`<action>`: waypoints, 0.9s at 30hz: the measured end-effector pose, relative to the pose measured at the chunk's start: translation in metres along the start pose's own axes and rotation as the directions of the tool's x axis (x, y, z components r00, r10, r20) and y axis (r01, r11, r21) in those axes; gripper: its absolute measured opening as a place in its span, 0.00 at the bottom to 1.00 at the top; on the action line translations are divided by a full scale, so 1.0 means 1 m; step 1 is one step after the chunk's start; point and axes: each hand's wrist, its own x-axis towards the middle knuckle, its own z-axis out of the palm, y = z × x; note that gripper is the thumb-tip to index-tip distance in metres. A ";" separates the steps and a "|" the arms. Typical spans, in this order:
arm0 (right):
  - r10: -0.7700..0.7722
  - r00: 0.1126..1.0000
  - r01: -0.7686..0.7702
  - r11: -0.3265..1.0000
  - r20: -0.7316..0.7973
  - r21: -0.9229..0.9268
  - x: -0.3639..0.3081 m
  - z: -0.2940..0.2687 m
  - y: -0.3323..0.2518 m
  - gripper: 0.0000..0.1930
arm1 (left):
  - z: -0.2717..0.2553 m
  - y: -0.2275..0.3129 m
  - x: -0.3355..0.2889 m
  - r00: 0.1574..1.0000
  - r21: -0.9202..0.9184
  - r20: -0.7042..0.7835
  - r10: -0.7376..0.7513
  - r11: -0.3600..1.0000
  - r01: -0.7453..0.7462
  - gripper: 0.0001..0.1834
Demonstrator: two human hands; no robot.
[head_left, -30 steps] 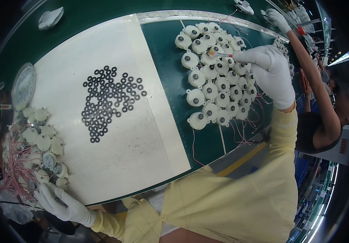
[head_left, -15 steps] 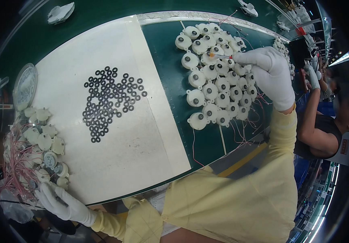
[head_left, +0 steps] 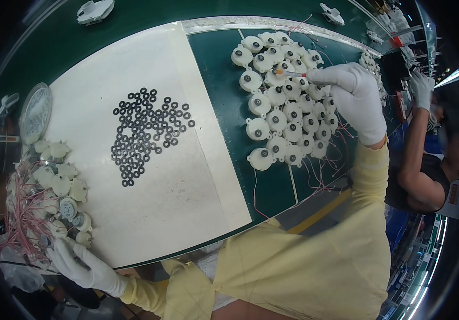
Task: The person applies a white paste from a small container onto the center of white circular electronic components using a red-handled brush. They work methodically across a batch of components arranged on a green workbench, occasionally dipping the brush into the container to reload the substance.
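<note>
My right hand (head_left: pixel 353 101), in a white glove, holds a thin orange-tipped tool (head_left: pixel 288 73) whose tip touches one of several round white motor housings (head_left: pixel 282 120) clustered on the green belt (head_left: pixel 224 64). My left hand (head_left: pixel 77 261), also gloved, rests at the lower left among a pile of white housings with pink wires (head_left: pixel 42 197); what it grips is hidden. Several small black rings (head_left: pixel 146 133) lie scattered on a white sheet (head_left: pixel 186 202) between the two hands.
A round clear lid (head_left: pixel 34 112) lies at the far left. White plastic parts (head_left: pixel 95 9) sit at the top of the belt. Another person (head_left: pixel 426 154) works on the right, one gloved hand (head_left: pixel 420 88) raised near a black box (head_left: pixel 394 69).
My right hand has shifted the tool tip slightly among the upper housings. The other person's gloved hand moved down and right. My left hand stays by the wired pile.
</note>
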 end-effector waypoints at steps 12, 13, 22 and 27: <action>-0.104 0.992 0.109 0.990 -0.066 0.086 0.009 0.017 -0.008 0.21 | -0.006 0.003 0.002 1.000 0.026 0.000 0.025 0.999 -0.025 0.17; -0.099 0.993 0.103 0.992 -0.061 0.078 0.008 0.018 -0.009 0.21 | -0.004 0.003 0.003 0.999 0.020 0.000 0.041 0.999 -0.041 0.17; -0.128 0.991 0.130 0.989 -0.040 0.069 0.014 0.029 -0.008 0.22 | -0.002 0.002 0.004 0.999 0.001 -0.029 0.043 0.999 -0.043 0.16; -0.065 0.997 0.071 0.983 -0.043 0.171 0.010 0.030 -0.010 0.22 | -0.001 0.001 0.004 0.999 0.010 -0.014 0.048 0.999 -0.048 0.17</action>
